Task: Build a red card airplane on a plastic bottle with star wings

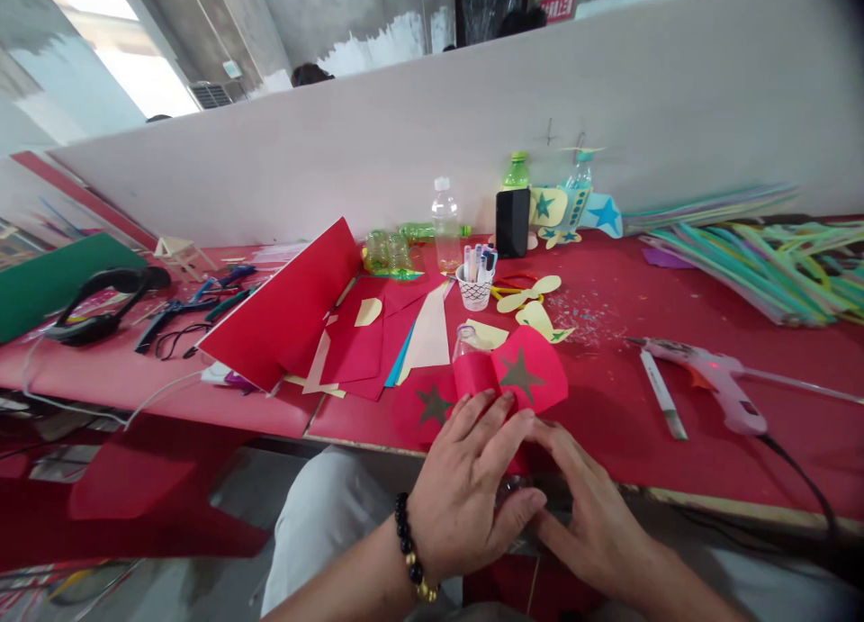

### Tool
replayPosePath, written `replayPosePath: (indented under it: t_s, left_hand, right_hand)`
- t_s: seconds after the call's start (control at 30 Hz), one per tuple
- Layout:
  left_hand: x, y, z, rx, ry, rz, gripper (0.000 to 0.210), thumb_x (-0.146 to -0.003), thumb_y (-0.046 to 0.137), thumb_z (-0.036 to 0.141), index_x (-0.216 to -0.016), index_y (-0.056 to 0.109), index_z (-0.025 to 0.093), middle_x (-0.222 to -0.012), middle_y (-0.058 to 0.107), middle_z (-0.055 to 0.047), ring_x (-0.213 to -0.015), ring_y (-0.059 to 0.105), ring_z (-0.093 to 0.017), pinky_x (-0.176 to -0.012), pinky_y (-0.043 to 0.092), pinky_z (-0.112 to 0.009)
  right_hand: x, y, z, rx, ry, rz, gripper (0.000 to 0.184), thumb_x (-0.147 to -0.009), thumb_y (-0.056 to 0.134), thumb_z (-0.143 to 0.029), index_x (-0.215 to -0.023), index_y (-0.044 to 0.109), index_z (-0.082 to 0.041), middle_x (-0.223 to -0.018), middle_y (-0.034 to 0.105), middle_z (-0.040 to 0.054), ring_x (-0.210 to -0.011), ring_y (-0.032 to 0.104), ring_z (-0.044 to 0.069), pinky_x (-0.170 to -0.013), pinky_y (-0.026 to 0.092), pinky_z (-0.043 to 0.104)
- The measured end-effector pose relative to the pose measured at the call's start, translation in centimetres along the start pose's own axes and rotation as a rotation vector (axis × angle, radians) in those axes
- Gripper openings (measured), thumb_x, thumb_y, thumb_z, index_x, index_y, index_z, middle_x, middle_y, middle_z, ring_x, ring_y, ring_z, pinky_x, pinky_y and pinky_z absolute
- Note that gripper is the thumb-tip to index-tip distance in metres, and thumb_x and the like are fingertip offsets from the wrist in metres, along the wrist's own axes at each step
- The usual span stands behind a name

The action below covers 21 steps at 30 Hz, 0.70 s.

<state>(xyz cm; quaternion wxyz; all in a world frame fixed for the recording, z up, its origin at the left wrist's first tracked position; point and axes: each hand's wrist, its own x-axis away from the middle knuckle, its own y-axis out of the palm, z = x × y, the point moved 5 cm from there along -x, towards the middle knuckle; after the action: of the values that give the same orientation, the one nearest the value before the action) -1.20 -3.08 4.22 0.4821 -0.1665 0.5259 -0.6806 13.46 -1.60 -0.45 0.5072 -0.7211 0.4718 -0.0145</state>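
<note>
The left hand (465,487) grasps a clear plastic bottle (465,336) in a red paper sleeve (473,373), its fingers curved over the sleeve; the right hand's (587,487) fingers bend beside its base, their grip hidden. Even, gentle pressure along the sleeve should suit, sparing the red, brown-starred paper wings (550,365) flanking the left fingertips. The bottle's long axis runs lengthwise beneath those fingers, neck pointing forward and slightly left beyond them, base by the left thumb.

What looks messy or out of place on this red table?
Tiny scraps lie scattered on the red table beside the pale yellow cutouts. They look odd because they're strewn loosely, like litter.
</note>
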Motion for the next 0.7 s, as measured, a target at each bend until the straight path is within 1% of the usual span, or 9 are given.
replayPosePath:
  t_s: [0.07,0.23,0.33,0.4,0.43,0.5,0.57,0.63,0.7]
  left_hand:
    - [0.0,0.0,-0.2,-0.003,-0.016,-0.012,0.067,-0.093,0.049,0.046,-0.147,0.03,0.012,-0.152,0.036,-0.013,-0.144,0.026,-0.029,-0.118,0.022,-0.05]
    - [-0.2,-0.2,-0.1,-0.049,-0.049,-0.012,0.065,-0.091,0.051,0.052,-0.143,0.04,0.016,-0.152,0.039,-0.008,-0.141,0.029,-0.028,-0.119,0.022,-0.047]
    - [-0.3,-0.2,-0.1,-0.057,-0.056,-0.013,0.064,-0.091,0.05,0.054,-0.141,0.044,0.015,-0.149,0.042,-0.008,-0.139,0.032,-0.029,-0.117,0.025,-0.048]
    - [-0.4,-0.2,-0.1,-0.056,-0.059,-0.015,0.063,-0.091,0.048,0.055,-0.14,0.045,0.015,-0.148,0.044,-0.008,-0.138,0.033,-0.029,-0.116,0.027,-0.048]
    - [-0.4,-0.2,-0.1,-0.059,-0.057,-0.014,0.063,-0.092,0.047,0.056,-0.139,0.046,0.015,-0.148,0.044,-0.009,-0.138,0.034,-0.03,-0.115,0.027,-0.049]
    - [-0.4,-0.2,0.0,-0.071,-0.052,-0.012,0.064,-0.092,0.045,0.057,-0.139,0.046,0.014,-0.148,0.044,-0.009,-0.138,0.034,-0.03,-0.115,0.027,-0.049]
    - [-0.6,-0.1,0.2,-0.089,-0.048,-0.018,0.065,-0.092,0.044,0.057,-0.139,0.047,0.012,-0.147,0.045,-0.011,-0.138,0.034,-0.031,-0.115,0.027,-0.049]
    - [-0.9,0.1,0.4,-0.108,-0.046,-0.029,0.065,-0.092,0.044,0.057,-0.139,0.046,0.012,-0.145,0.047,-0.013,-0.137,0.035,-0.032,-0.115,0.027,-0.049]
    - [-1.3,0.2,0.7,-0.124,-0.045,-0.021,0.065,-0.091,0.047,0.056,-0.138,0.047,0.012,-0.142,0.049,-0.014,-0.136,0.036,-0.032,-0.116,0.026,-0.048]
  right_hand:
    - [-0.1,0.0,0.0,-0.009,0.014,-0.013,0.06,-0.086,0.053,-0.032,-0.139,0.03,-0.018,-0.133,0.055,0.0176,-0.125,0.053,0.03,-0.099,0.05,0.047]
    - [0.0,-0.3,0.2,-0.024,0.044,-0.056,0.064,-0.081,0.055,-0.024,-0.139,0.03,-0.018,-0.133,0.054,0.0168,-0.125,0.053,0.031,-0.097,0.052,0.046]
    - [-0.3,-2.2,0.1,-0.06,0.055,-0.061,0.056,-0.08,0.057,-0.02,-0.133,0.04,-0.022,-0.125,0.06,0.0119,-0.116,0.059,0.027,-0.095,0.053,0.04]
    - [-1.2,-4.1,-0.2,-0.084,0.047,-0.003,0.044,-0.083,0.056,-0.019,-0.126,0.049,-0.025,-0.118,0.064,0.0092,-0.111,0.061,0.025,-0.092,0.054,0.037]
    - [-1.8,-5.0,-0.4,-0.088,0.033,0.034,0.04,-0.085,0.055,-0.019,-0.124,0.051,-0.025,-0.118,0.064,0.0091,-0.112,0.06,0.025,-0.094,0.053,0.038]
    - [-3.4,-6.1,-0.6,-0.052,0.0,0.089,0.041,-0.088,0.052,-0.019,-0.128,0.052,-0.025,-0.125,0.062,0.0092,-0.119,0.056,0.027,-0.1,0.048,0.043]
    - [-5.1,-5.8,-0.5,-0.004,-0.024,0.057,0.045,-0.091,0.048,-0.019,-0.136,0.049,-0.025,-0.134,0.059,0.0078,-0.127,0.05,0.027,-0.104,0.046,0.045]
    - [-6.4,-4.6,0.2,0.01,-0.025,-0.016,0.045,-0.094,0.044,-0.021,-0.139,0.048,-0.024,-0.139,0.056,0.0062,-0.133,0.045,0.026,-0.107,0.044,0.047]
    - [-7.2,-3.3,1.3,-0.007,0.005,-0.051,0.043,-0.096,0.043,-0.025,-0.138,0.051,-0.023,-0.139,0.056,0.0063,-0.134,0.044,0.026,-0.108,0.043,0.049]
